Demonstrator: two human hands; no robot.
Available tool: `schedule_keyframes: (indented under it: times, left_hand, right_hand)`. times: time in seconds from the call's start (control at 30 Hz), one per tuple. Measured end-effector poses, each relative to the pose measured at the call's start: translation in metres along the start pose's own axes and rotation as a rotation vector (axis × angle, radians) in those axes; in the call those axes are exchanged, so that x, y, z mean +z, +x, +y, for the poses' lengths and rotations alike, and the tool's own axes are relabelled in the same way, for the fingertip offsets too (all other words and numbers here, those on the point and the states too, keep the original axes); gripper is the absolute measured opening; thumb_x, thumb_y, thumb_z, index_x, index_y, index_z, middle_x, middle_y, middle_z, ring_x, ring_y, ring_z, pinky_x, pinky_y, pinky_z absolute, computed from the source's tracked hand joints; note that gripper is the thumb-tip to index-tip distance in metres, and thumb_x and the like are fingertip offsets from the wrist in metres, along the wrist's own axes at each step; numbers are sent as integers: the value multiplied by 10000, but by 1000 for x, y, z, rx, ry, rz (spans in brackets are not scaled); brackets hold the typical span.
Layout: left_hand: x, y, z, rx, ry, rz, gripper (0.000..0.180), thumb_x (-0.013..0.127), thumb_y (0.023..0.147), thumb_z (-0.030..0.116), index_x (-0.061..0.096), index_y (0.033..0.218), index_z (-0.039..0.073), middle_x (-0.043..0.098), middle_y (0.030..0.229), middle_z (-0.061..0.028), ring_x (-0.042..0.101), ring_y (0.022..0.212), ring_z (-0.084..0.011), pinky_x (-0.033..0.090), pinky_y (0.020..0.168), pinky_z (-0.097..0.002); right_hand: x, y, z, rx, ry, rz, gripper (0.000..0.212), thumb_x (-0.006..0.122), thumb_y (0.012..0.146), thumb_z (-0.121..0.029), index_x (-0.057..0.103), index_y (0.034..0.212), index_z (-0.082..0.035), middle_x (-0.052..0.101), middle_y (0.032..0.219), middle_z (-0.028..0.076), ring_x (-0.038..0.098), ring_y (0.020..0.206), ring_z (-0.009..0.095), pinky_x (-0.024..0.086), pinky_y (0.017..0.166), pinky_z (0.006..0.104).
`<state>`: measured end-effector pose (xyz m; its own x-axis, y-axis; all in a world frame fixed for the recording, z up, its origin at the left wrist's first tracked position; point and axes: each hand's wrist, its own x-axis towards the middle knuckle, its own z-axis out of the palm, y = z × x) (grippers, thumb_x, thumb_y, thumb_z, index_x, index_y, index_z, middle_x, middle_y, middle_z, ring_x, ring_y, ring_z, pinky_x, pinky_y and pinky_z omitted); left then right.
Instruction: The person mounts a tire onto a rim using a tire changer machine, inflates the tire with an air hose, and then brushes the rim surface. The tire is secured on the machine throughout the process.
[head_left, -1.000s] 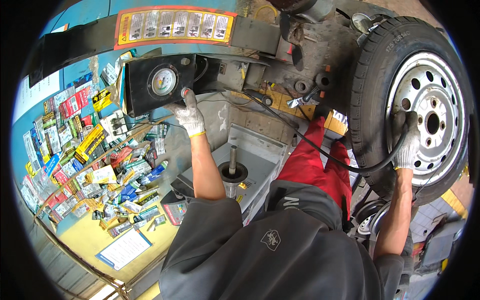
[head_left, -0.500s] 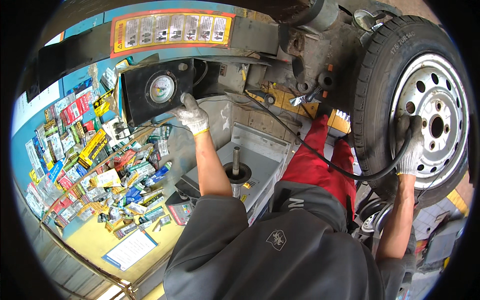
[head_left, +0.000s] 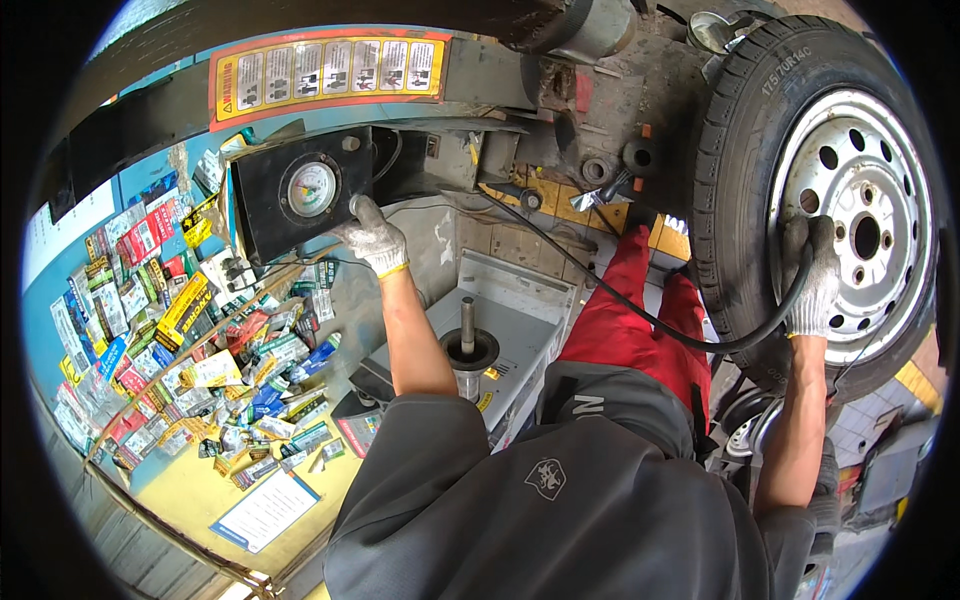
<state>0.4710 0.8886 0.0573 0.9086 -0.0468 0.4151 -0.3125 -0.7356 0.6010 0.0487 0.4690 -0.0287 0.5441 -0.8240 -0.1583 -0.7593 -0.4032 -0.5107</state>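
Fingers: left hand [head_left: 372, 238] pinching knob beside pressure gauge [head_left: 311, 189] on black box | right hand [head_left: 815, 280] clamping black hose [head_left: 640, 310] onto steel wheel [head_left: 850, 220], tyre [head_left: 735, 150] already mounted | inflating looking under way, unfinished

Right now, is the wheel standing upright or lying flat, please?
Upright: the wheel stands on its tread, its steel rim facing sideways, the right hand on it.

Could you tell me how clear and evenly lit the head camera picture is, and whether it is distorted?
Head view: sharp daylight, bright on the steel wheel; strong fisheye bending, black corners; left hand at the gauge box and right hand on the hose are both in focus.
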Motion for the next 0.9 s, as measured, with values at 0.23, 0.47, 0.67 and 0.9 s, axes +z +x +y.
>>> schedule_keyframes:
  times: [0.23, 0.47, 0.67, 0.9]
  left_hand:
    - [1, 1, -12, 67, 49, 46, 794, 664, 1032, 283, 275, 1550, -175, 573, 1458, -333, 596, 1246, -430, 430, 1153, -463]
    - [-13, 19, -79, 127, 733, 4, 864, 697, 1020, 391, 285, 1559, -145, 622, 1403, -343, 687, 1095, -482, 534, 994, -522]
    - [-20, 25, -94, -24, 407, 26, 999, 686, 1025, 531, 228, 1548, -187, 631, 1344, -394, 722, 1069, -495, 586, 898, -540]
    - [-11, 33, -105, 110, 200, 63, 883, 723, 1020, 487, 327, 1389, -211, 710, 1177, -323, 754, 982, -383, 637, 853, -433]
  right_hand:
    - [-4, 2, -5, 35, -25, 1, 385, 569, 1090, -429, 624, 1107, -48, 690, 861, 291, 692, 839, 527, 510, 700, 560]
    - [15, -8, 19, -259, -156, 218, 517, 536, 1026, -171, 548, 1502, 31, 730, 1182, 321, 742, 1080, 423, 589, 895, 466]
    - [-21, 3, -45, 41, 88, 38, 183, 640, 1003, -206, 620, 968, -27, 656, 636, 264, 705, 610, 475, 544, 565, 567]
    - [-20, 3, -48, -17, 126, 155, 147, 680, 966, -144, 622, 884, -37, 628, 604, 248, 669, 552, 468, 516, 514, 557]
